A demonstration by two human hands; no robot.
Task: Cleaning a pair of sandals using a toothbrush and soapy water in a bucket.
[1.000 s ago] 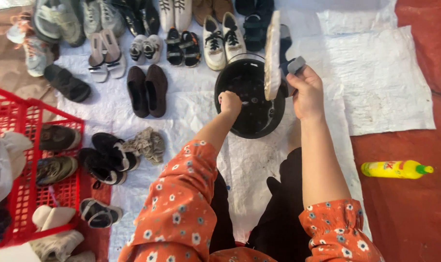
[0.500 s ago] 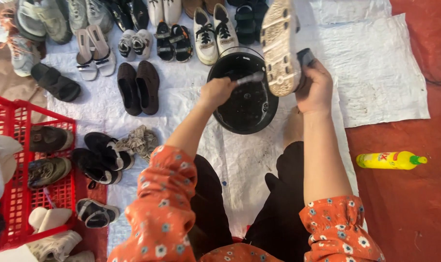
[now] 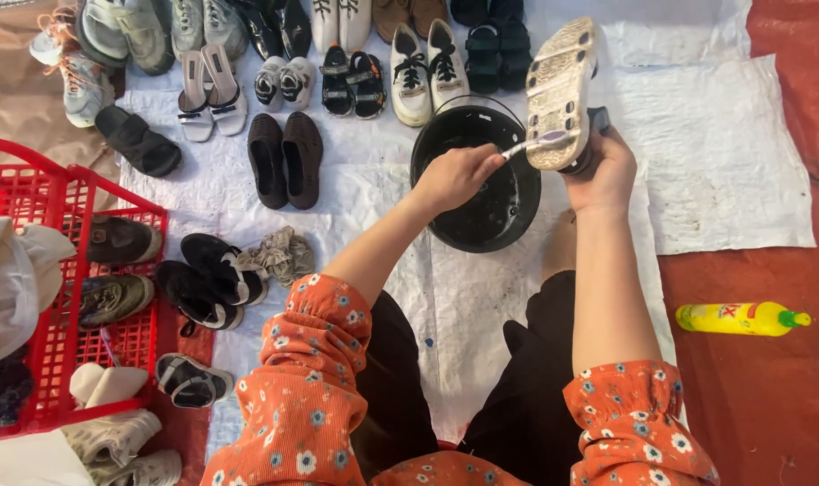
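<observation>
My right hand grips a shoe by its heel end, sole turned up toward me, pale and dirty. My left hand holds a small brush whose bristled head rests against the heel part of the sole. Both hands are above a black round basin that stands on a white sheet in front of my knees.
Rows of shoes, sandals and sneakers lie on the sheet at the top. A red plastic crate with shoes stands left, more shoes and a grey rag beside it. A yellow bottle lies on the red floor at right.
My right hand turned the shoe from edge-on to sole-up. My left hand rose out of the basin and brought the brush to the sole.
</observation>
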